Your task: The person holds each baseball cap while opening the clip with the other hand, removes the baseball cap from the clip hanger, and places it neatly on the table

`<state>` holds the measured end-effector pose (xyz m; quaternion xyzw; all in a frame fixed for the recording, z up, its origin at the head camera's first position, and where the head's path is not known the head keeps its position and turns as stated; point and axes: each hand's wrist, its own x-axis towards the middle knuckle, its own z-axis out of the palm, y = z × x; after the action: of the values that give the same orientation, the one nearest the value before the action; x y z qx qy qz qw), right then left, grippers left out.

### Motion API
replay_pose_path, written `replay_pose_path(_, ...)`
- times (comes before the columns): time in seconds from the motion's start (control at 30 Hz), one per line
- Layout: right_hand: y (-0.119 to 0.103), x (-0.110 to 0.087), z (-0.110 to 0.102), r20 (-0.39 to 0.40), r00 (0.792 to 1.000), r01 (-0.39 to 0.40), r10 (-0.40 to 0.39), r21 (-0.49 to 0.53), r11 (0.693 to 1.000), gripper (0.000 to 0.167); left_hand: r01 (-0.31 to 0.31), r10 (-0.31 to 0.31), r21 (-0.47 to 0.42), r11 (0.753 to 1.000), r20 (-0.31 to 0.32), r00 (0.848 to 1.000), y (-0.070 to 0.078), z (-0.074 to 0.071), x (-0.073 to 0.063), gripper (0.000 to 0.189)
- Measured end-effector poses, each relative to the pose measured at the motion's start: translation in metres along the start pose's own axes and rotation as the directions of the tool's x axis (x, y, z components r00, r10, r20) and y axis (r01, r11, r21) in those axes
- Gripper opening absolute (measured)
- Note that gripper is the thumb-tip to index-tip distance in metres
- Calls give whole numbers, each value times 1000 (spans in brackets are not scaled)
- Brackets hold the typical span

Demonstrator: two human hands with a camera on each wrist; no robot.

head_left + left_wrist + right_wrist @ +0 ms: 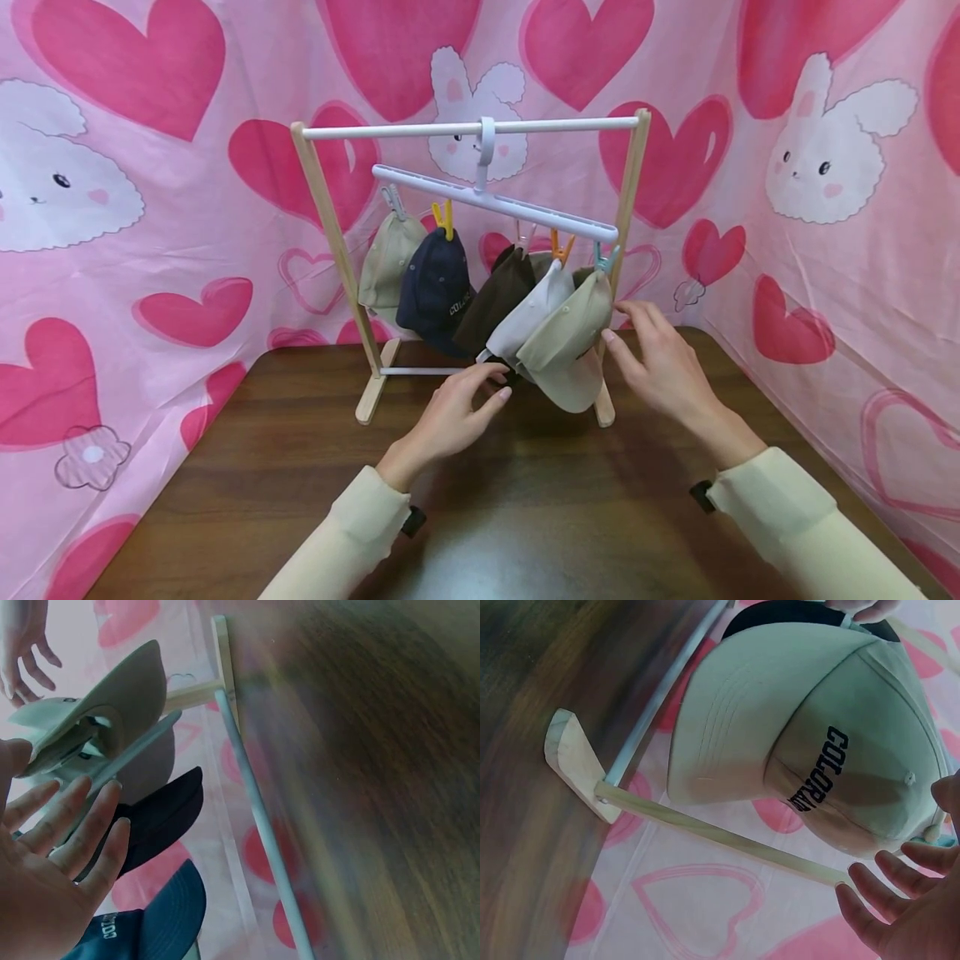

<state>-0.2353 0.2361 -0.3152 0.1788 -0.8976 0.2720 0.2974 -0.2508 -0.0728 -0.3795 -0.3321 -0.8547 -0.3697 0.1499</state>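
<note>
A beige cap [573,333] with dark lettering [817,772] hangs by a teal clothespin [604,257] at the low right end of a tilted white hanger [450,190]. My right hand [663,358] is at its right side, fingers spread and loosely bent, gripping nothing. Beside it hangs a white cap [531,312] on an orange clothespin [560,247]. My left hand [457,412] is just below that cap's lower edge, fingers extended; whether they touch it I cannot tell. Further left hang a dark brown cap [491,300], a navy cap [433,283] and a pale beige-green cap [390,262].
The hanger hooks over the white top bar [390,131] of a wooden rack [330,225]. The rack's feet [377,383] and lower bar [420,371] are on a dark brown table [525,508]. Pink cloth [765,275] with hearts surrounds the back and sides.
</note>
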Motion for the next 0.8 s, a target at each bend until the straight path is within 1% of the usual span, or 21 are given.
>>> replay_pose_path(0.4, 1, 7, 1, -3, 1000, -19, 19, 2, 1000, 50, 6, -6, 1, 1000, 19, 1000, -1, 2, 0, 33)
replay_pose_path(0.8, -1, 15, -1, 4, 1000, -23, 23, -3, 1000, 53, -3, 3, 11, 1000, 20, 1000, -1, 5, 2, 35)
